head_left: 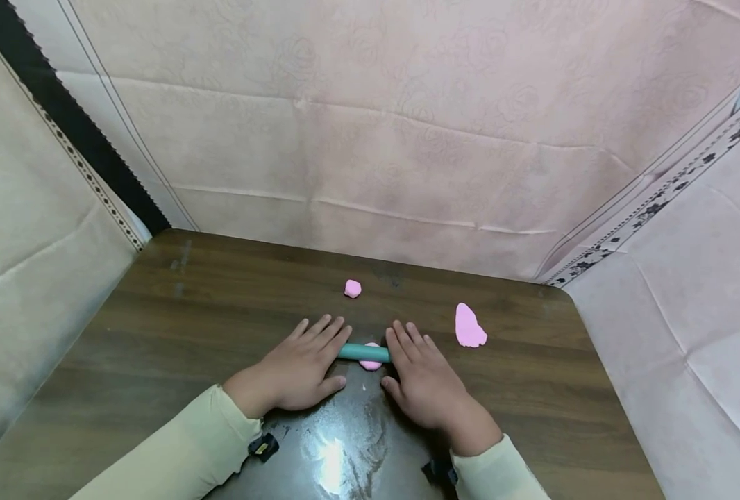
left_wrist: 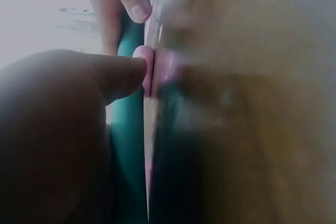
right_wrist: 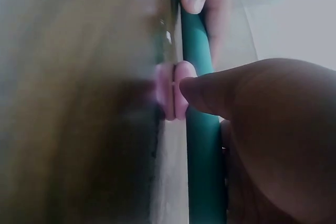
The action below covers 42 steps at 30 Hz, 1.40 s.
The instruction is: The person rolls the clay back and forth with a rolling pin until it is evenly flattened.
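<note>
A teal rolling pin (head_left: 364, 353) lies crosswise on top of a lump of pink modelling clay (head_left: 371, 364). My left hand (head_left: 304, 364) rests palm down over the pin's left part, fingers straight and pointing forward. Over its right part lies my right hand (head_left: 425, 382), also flat with fingers extended. Both ends of the pin are hidden under the hands. From the left wrist view, the clay (left_wrist: 147, 69) bulges out beneath the pin (left_wrist: 128, 145). The right wrist view shows the same clay (right_wrist: 184, 98) beside the right thumb.
A small pink clay piece (head_left: 352, 289) sits farther back on the brown wooden table (head_left: 251, 292). To the right lies a flattened pink clay piece (head_left: 469, 326). Pale cloth (head_left: 370, 139) hangs behind the table and along both sides. Light glares off the glossy front surface (head_left: 332, 458).
</note>
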{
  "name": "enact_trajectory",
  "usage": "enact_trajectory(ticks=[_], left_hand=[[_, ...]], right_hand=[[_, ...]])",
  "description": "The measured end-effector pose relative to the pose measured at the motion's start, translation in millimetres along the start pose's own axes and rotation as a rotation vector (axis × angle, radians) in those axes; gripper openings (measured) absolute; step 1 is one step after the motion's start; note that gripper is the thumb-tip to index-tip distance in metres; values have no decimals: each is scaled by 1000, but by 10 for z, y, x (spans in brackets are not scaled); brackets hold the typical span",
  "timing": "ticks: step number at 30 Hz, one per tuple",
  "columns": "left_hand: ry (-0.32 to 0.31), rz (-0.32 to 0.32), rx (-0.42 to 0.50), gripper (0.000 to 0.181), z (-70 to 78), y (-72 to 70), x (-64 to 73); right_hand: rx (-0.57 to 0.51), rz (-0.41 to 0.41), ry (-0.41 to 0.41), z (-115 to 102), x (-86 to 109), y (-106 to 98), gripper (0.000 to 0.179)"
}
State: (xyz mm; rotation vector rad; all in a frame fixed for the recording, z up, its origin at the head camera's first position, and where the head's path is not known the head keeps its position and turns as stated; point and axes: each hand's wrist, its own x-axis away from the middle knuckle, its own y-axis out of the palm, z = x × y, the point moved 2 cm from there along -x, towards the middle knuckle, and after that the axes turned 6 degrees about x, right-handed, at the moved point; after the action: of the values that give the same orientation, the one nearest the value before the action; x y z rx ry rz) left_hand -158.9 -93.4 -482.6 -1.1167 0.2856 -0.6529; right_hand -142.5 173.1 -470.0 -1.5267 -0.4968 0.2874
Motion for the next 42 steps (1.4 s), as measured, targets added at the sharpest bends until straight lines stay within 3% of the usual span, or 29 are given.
enact_trajectory(ticks=[24, 33, 42], left_hand=[[39, -63, -28, 95, 279, 25, 450], [19, -194, 80, 98, 368, -119, 586], [-16, -253, 175, 94, 432, -201, 697]], right_hand=[[4, -1, -27, -287, 471, 29, 84], [13, -2, -26, -402, 666, -48, 82], [-1, -63, -21, -481, 750, -121, 79]])
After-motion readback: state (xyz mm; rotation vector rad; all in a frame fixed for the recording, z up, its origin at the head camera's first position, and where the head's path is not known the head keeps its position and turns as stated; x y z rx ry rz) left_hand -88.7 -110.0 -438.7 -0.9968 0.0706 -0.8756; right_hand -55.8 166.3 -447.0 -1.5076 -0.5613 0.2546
